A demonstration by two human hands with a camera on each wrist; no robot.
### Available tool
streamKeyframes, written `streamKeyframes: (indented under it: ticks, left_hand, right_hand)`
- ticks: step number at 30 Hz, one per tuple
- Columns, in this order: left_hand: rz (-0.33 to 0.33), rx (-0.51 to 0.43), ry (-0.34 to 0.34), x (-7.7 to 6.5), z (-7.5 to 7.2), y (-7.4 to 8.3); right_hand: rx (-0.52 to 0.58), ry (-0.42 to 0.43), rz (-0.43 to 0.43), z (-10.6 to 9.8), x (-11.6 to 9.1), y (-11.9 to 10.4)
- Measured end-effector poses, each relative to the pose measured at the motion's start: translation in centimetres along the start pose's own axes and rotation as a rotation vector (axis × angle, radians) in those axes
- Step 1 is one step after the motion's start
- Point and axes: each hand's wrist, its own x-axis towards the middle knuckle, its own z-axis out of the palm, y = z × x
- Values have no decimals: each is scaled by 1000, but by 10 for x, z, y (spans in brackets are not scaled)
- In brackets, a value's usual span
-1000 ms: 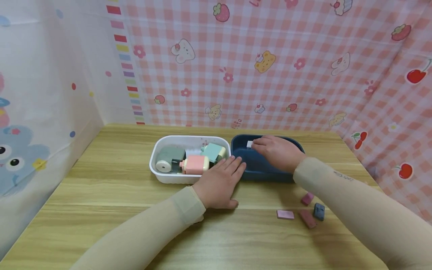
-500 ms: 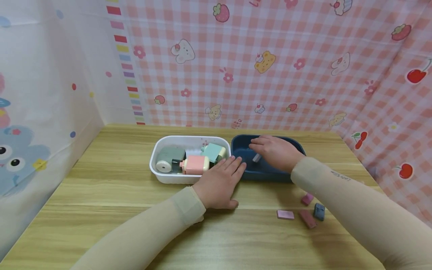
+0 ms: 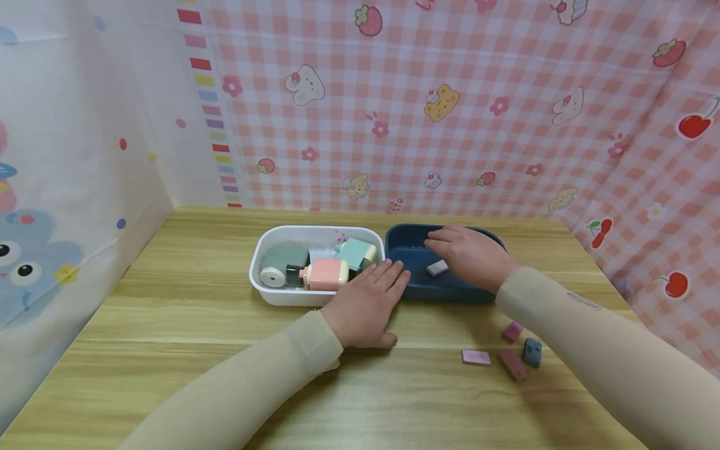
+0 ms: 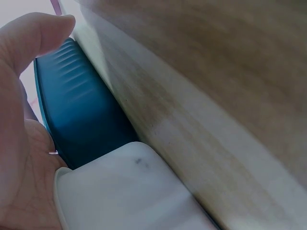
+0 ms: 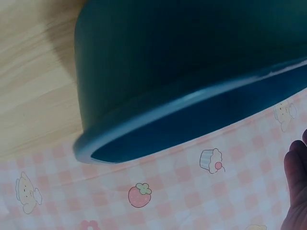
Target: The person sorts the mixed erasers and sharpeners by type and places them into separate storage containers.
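My left hand (image 3: 367, 306) rests with straight fingers over the meeting rims of the white bin (image 3: 260, 287) and the dark blue bin (image 3: 444, 294). In the left wrist view its thumb stands away from both bins. Above the blue bin hovers my right hand (image 3: 471, 255), fingers extended and holding nothing visible. Beneath its fingertips a small whitish block (image 3: 437, 268) lies on the bin floor, partly covered by the hand. The right wrist view catches only some fingers (image 5: 297, 177) at its edge, beside the blue bin's outer wall (image 5: 144, 62).
Near the right forearm lie a pale pink block (image 3: 475, 358), a brighter pink block (image 3: 512, 331), a dull red block (image 3: 513, 364) and a blue-grey block (image 3: 532, 353). The white bin holds a pink bottle-shaped item (image 3: 326, 275), a mint one (image 3: 355, 252) and a grey-green one (image 3: 285, 257).
The whitish block has left my right fingers and dropped to the blue bin's floor. That hand shifted slightly left, then back right. The left hand stayed still.
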Motion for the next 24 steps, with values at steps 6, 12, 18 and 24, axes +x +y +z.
streamKeyframes:
  ticks: [6,12,18,24]
  left_hand:
    - [-6,3,-11,1,1,1]
    - [-7,1,-12,1,0,1]
    - [-6,1,-2,0,0,0]
    - [-5,8,-1,-1,-1,1]
  right_hand:
    - [37,66,-26,-3,-12,-3]
    - [66,122,-47,-6,-29,-8]
    - [82,165,-69,-11,-47,-15]
    - [143,149,-90,-11,-67,-27]
